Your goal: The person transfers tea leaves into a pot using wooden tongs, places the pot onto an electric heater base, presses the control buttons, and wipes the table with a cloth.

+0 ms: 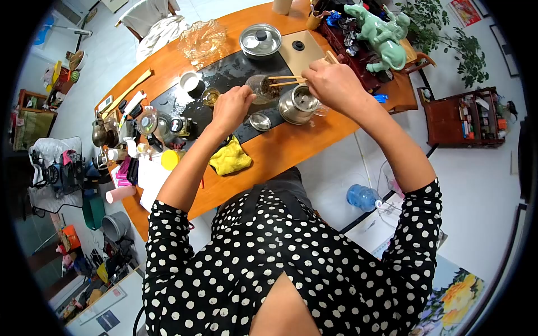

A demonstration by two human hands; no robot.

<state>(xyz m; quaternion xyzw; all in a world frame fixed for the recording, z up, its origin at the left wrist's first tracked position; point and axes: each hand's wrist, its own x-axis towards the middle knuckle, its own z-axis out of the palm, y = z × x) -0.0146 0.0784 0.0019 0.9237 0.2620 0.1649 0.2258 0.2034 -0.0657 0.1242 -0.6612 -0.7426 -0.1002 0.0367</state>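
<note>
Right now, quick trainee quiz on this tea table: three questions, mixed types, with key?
1. Which of the person's hands holds the wooden tongs?
2. True or false: the yellow cloth lies on the floor.
3. Which is nearest the glass jar?
A) the white cup
B) the steel pot
C) the blue water bottle

Key:
1. The right hand.
2. False; it lies on the wooden table, near the edge closest to the person.
3. B; the pot stands right beside the jar.
</note>
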